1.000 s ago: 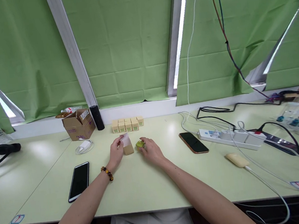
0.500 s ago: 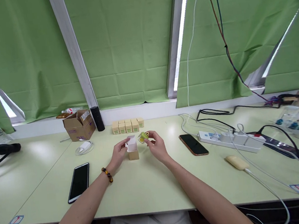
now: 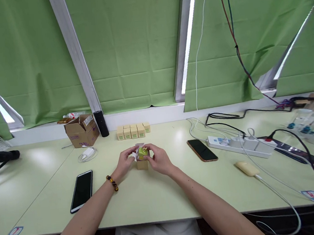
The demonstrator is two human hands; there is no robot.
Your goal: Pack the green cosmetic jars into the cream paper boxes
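A small cardboard box [image 3: 142, 165] with raised white-lined flaps stands upright on the table in front of me. My left hand [image 3: 125, 161] grips its left side and flap between thumb and fingers. Over the box mouth, my right hand [image 3: 158, 158] pinches a small round green object with a yellow loop [image 3: 142, 153], which appears to be in clear wrapping. Whether its lower part is inside the box cannot be made out. Behind them, several small closed cardboard boxes [image 3: 130, 132] stand in a row.
A phone [image 3: 82, 190] lies left of my arm, another phone [image 3: 202, 150] to the right. Further right are a white power strip [image 3: 240, 146], tangled cables and a cream-coloured case [image 3: 247, 168]. At the back left stand a brown carton [image 3: 82, 132], a black cylinder [image 3: 101, 124] and a coiled white charger [image 3: 88, 153].
My right hand has moved left, bringing the green object from beside the small box to over its mouth. My left hand stays at the box, which has shifted slightly right in view.
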